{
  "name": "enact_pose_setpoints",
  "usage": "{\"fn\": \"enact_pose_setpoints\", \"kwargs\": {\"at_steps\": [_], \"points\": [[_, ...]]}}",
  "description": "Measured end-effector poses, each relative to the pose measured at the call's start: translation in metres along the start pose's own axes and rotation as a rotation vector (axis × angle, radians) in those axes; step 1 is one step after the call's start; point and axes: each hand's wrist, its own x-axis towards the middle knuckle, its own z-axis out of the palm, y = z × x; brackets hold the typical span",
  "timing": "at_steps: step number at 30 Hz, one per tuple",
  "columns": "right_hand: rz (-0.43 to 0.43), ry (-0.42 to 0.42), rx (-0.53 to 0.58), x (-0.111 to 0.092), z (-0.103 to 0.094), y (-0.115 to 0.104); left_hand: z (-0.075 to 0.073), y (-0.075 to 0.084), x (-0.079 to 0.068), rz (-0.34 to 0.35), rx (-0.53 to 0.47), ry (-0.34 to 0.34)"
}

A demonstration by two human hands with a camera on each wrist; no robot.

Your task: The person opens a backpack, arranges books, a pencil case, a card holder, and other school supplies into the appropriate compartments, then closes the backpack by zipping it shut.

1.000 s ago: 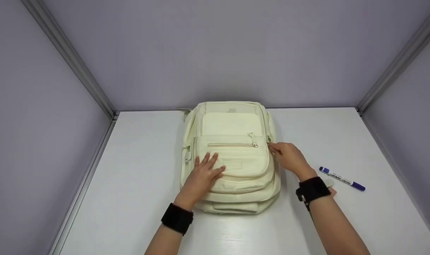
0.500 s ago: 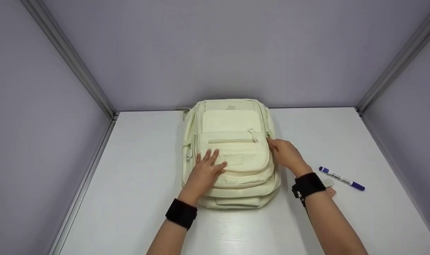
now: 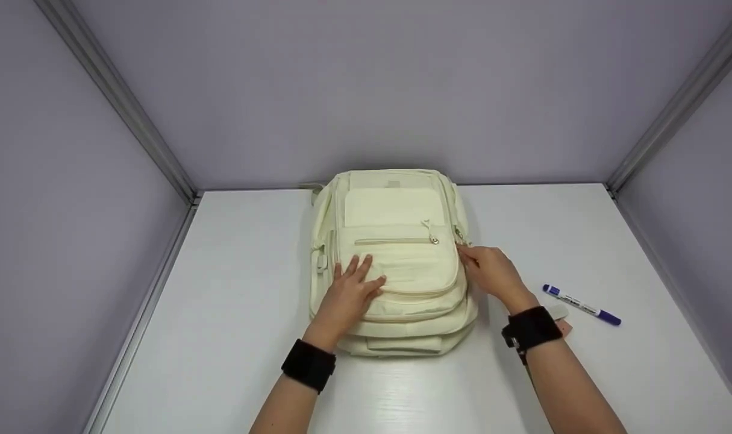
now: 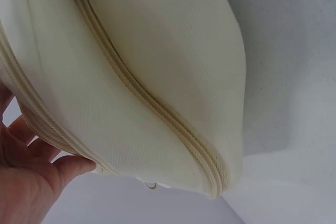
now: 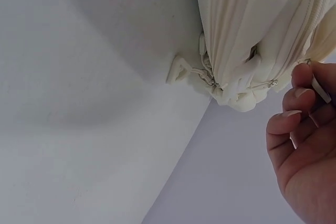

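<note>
A cream backpack (image 3: 396, 208) lies on the white table with its front face up and its bottom toward me. My left hand (image 3: 344, 304) rests on the lower left of its front, fingers spread. In the left wrist view this hand (image 4: 31, 182) lies at the front pocket's edge, beside closed-looking zipper tracks (image 4: 142, 93). At the backpack's right side, my right hand (image 3: 492, 271) pinches a zipper pull. The right wrist view shows the pale zipper pull (image 5: 320, 90) between the thumb and fingers of the right hand (image 5: 304, 135), with other fingers curled.
A blue-and-white marker (image 3: 582, 305) lies on the table (image 3: 245, 289) to the right. Near it, a pale rounded object and a pinkish piece (image 3: 563, 327) are partly hidden by the right wrist. Grey walls (image 3: 390, 90) close off the back and sides.
The backpack has shifted slightly away from me, with my left hand on it. My right hand moved up a little, then back toward me along the bag's right side.
</note>
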Motion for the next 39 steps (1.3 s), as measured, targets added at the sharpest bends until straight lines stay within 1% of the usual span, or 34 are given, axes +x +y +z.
{"fn": "enact_pose_setpoints", "kwargs": {"at_steps": [5,12,21,27,32,39], "points": [[-0.003,-0.002,-0.023,-0.009,-0.002,-0.003,0.001,0.001,0.0,-0.014,-0.013,-0.014],[-0.001,-0.03,-0.023,-0.022,-0.007,-0.007,0.003,0.002,0.001,-0.015,-0.005,0.009],[-0.005,-0.05,-0.038,-0.036,-0.011,-0.01,0.003,0.003,0.003,-0.018,-0.008,0.007],[0.008,-0.051,-0.042,-0.043,-0.009,-0.014,0.004,0.003,0.002,-0.011,0.01,0.015],[-0.001,-0.041,-0.032,-0.049,-0.007,-0.019,0.003,0.002,0.002,-0.001,0.019,0.027],[-0.014,-0.045,-0.027,-0.057,-0.006,-0.027,0.004,0.001,0.001,-0.013,0.011,0.031]]}}
